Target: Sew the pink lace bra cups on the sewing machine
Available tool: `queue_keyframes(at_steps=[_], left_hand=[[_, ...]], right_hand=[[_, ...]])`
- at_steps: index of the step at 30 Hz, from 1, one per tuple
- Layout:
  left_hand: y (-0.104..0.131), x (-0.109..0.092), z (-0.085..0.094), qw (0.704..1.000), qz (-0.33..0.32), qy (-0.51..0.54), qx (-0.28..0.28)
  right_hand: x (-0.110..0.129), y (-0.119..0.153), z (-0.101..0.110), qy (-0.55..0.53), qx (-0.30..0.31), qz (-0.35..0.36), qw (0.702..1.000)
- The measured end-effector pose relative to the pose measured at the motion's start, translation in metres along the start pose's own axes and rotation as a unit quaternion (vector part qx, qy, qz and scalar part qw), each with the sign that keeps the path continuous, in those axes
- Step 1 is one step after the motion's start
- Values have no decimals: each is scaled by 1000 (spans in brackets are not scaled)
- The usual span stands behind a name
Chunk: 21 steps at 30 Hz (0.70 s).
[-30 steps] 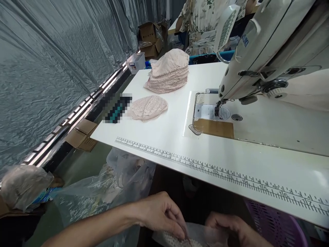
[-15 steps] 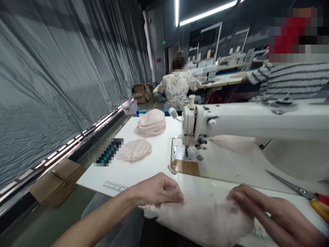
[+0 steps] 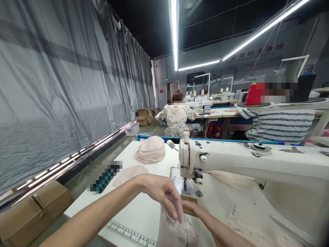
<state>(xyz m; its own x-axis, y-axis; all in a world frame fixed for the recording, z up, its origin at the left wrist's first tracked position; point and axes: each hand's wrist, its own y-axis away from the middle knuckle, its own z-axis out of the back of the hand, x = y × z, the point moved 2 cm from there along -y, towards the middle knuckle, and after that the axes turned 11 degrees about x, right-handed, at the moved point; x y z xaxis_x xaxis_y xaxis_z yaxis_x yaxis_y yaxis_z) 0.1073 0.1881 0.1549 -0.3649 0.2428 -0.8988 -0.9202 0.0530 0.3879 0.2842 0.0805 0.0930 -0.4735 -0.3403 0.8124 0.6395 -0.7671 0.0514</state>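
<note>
My left hand [image 3: 164,195] pinches the upper edge of a pale pink lace-trimmed fabric piece [image 3: 174,233] at the table's front edge. The piece hangs down and runs out of the bottom of the view. My right hand [image 3: 196,209] reaches in from the right, close behind the left fingers and beside the fabric; its fingertips are hidden. Just beyond both hands stands a white sewing machine [image 3: 187,157], its presser foot [image 3: 185,185] over the metal plate. Further left lie a flat pink fabric piece [image 3: 128,175], partly behind my left arm, and a stack of pink pieces [image 3: 150,151].
A dark, blurred-out object [image 3: 105,178] lies on the table's left side. A printed ruler [image 3: 128,235] runs along the front edge. Scissor blades [image 3: 290,226] show faintly at right. Cardboard boxes [image 3: 33,202] stand left on the floor. Two people [image 3: 177,116] sit further off.
The fabric has turned from lying spread between my hands to hanging from the left fingers. My right hand has moved left to meet the left one. The view has tilted up.
</note>
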Motion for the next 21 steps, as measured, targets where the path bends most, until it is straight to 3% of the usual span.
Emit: queue_keyframes(at_steps=[2, 4, 6, 8, 9, 11, 13, 15, 17, 21], left_hand=[[10, -11, 5, 999, 7, -36, -6], [25, -24, 10, 996, 19, -79, -28], [42, -35, 9, 990, 33, -121, -68], [52, -40, 0, 966, 48, -219, -128], [53, -37, -9, 937, 52, -303, -164], [45, -20, -35, 851, 41, -485, -199], [28, 11, -66, 785, 8, -588, -196], [10, 45, -95, 731, -10, -646, -221], [-3, 70, -116, 702, -44, -654, -278], [-9, 84, -130, 682, -118, -618, -373]], right_hand=[[10, -22, 2, -92, 36, -15, 995], [16, -31, 10, -73, 17, -37, 996], [26, -31, 21, 51, -39, -23, 998], [37, -27, 27, 240, -104, 48, 964], [41, -25, 26, 334, -128, 93, 929], [39, -21, 14, 470, -136, 150, 859], [24, -16, -6, 514, -118, 152, 836], [8, -9, -27, 499, -95, 138, 850], [-3, -1, -41, 457, -63, 115, 880], [-5, 1, -46, 336, 7, 9, 942]])
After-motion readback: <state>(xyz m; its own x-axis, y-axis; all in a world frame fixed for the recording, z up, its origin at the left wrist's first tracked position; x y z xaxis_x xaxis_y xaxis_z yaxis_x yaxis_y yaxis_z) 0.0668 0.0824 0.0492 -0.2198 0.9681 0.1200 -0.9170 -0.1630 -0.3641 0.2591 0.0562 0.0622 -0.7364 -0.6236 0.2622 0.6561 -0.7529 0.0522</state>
